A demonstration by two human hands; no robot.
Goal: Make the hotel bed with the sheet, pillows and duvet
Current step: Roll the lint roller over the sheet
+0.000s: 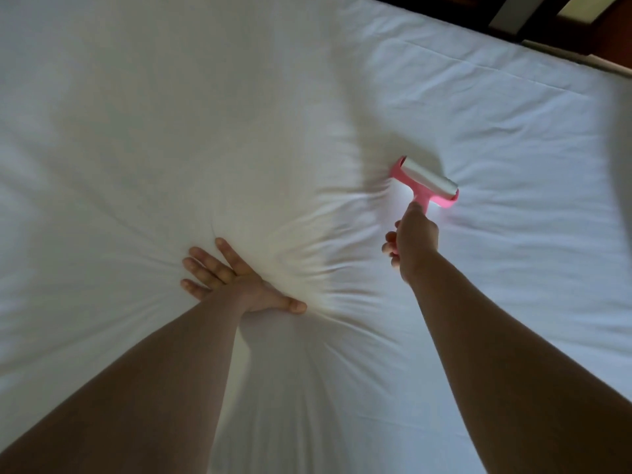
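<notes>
Bed surface across nearly the whole view, covered by a white sheet (171,97). Dark wooden frame (478,12) along the top right corner, beyond the mattress edge. Creases in the sheet, fanned out from centre, bunched between the two hands and toward the bottom edge; smoother at top left and far right.

Left hand (236,282) low centre, flat on the sheet, palm down, fingers spread and straight, thumb out to the right, pressed into the fabric.

Right hand (413,241) right of centre, fingers curled round the pink handle of a lint roller (427,181). Roller head away from the person, handle back toward the wrist. White roll long axis from upper left to lower right, crosswise to the handle. Roll down at the sheet surface; actual contact not clear through blur. Well apart from the left hand, creased fabric between.

Both forearms bare, in from the bottom corners.
</notes>
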